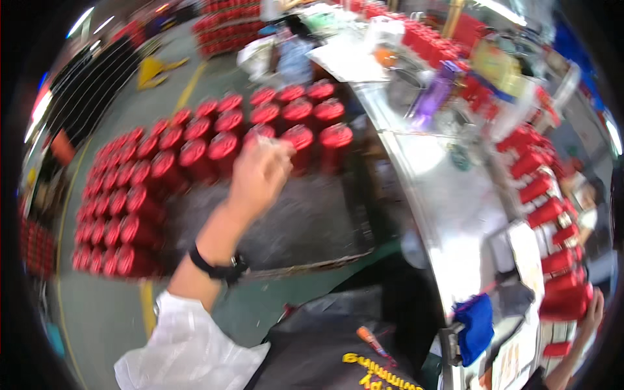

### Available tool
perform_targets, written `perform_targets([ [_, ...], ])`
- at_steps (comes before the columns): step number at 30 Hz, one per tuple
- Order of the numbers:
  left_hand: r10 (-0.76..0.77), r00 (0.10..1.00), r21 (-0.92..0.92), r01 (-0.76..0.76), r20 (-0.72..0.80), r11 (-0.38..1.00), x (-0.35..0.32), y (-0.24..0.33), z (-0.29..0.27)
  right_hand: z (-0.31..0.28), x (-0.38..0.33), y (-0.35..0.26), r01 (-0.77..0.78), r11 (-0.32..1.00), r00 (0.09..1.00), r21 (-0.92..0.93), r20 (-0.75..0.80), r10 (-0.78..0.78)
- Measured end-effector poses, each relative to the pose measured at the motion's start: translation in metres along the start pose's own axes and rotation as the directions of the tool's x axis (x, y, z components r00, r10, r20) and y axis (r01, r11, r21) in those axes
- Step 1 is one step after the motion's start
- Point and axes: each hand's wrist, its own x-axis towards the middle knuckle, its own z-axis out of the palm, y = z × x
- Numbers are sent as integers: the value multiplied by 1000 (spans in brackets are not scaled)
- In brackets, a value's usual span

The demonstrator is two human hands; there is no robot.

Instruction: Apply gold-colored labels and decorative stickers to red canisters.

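Note:
My left hand [261, 174], with a black watch [224, 265] on its wrist, is raised over the front row of red metal cylinders. Its fingers are drawn together; blur hides whether anything is between them. Just behind the fingertips is the top of one upright cylinder [260, 132], partly covered by the hand. At the far right edge of the view, my right hand [593, 313] has its fingers around the end of a red cylinder [564, 303] lying on its side. More red cylinders [548, 213] lie in a line beyond it.
Rows of upright red cylinders [194, 153] stand on a dark platform [305, 221]. A shiny metal table [448, 208] runs along my right, with a blue cloth [474, 328] at its near end. A yellow pallet jack [153, 71] stands far left. Another person [587, 205] is at right.

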Motion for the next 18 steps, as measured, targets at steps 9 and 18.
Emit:
perform_targets([
  [9,826,555,-935,-237,94,265,35,315,220,92,-104,-160,-219,798,968,561,20,252],
  [18,802,571,-966,-59,173,251,-34,344,254,205,-174,-128,-531,63,530,845,273,803],
])
